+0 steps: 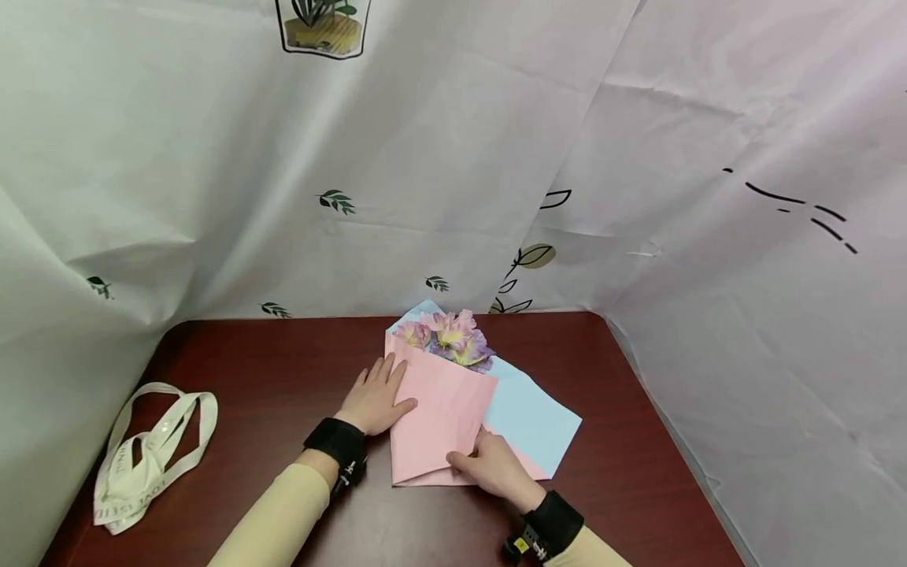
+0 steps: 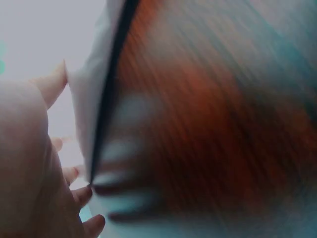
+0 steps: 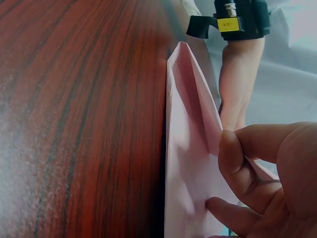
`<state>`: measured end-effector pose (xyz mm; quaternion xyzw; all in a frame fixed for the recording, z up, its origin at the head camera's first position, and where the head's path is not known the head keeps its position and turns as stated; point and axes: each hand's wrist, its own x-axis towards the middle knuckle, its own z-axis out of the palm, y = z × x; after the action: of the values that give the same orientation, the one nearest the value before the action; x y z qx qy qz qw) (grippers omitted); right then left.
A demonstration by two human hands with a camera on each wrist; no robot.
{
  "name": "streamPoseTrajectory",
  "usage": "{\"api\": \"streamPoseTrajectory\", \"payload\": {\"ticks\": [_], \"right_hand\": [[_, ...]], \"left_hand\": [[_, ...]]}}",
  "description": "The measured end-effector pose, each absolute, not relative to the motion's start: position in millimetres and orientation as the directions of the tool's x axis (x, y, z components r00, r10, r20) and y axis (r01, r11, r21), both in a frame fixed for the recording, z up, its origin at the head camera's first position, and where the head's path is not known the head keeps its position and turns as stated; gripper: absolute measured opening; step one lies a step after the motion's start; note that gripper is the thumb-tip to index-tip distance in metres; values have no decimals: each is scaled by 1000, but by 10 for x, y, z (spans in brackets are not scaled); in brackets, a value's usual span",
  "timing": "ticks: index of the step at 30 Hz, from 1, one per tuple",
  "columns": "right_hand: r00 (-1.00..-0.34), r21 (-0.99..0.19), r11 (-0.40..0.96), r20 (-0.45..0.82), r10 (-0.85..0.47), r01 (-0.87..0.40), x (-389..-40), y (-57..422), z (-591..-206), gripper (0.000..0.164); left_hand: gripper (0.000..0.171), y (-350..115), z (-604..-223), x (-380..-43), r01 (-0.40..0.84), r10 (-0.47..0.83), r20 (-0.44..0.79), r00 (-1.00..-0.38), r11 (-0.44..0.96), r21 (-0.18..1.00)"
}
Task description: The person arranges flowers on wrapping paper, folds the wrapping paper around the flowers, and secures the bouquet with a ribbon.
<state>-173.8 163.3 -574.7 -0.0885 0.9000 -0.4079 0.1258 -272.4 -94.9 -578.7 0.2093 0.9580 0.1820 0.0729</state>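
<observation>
A sheet of wrapping paper, pink (image 1: 441,409) on one side and light blue (image 1: 533,413) on the other, lies on the table with its left part folded over. Pink and purple flowers (image 1: 459,340) poke out at the top of the fold. My left hand (image 1: 372,402) rests on the folded left edge, fingers spread and straight. With thumb and finger, my right hand (image 1: 494,466) pinches the free edge of the pink flap near its lower right. In the right wrist view the pink fold (image 3: 185,148) gapes, its flap raised off the layer below.
On the left side of the dark red-brown table (image 1: 283,370) lies a white strap-handled bag (image 1: 135,480) with lettering. A pale printed cloth (image 1: 425,157) hangs behind the table's far edge and along its sides.
</observation>
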Motion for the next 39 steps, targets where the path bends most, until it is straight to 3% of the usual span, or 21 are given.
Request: {"api": "streamPoseTrajectory", "payload": {"ticks": [8,12,20,31,35,39], "right_hand": [[-955,-760,649,-180,-237,-18,-1751,1690,-5735,17],[-959,-760,650,-180,-218,-5,-1769,1714,-5731,24],[-978,-763,646,-139,-153,8,-1767,1763,-5747,40],[-980,-768,638,-163,-116,52,-1791,1801,-5783,40],[-983,-772,635,-144,-115,39,-1803,1828,-5808,35],[-986,-768,640,-123,-111,24,-1813,1877,-5831,33]], "left_hand": [[80,-948,-5870,-2771,359,402,-44,-915,856,372],[83,-942,-5944,-2803,386,418,-25,-908,859,338],[89,-943,-6019,-2850,407,441,-4,-897,831,380],[87,-866,-5956,-2882,390,421,-18,-907,854,343],[91,-866,-5975,-2817,437,472,-4,-881,819,372],[90,-893,-6004,-2706,532,578,17,-816,739,414]]}}
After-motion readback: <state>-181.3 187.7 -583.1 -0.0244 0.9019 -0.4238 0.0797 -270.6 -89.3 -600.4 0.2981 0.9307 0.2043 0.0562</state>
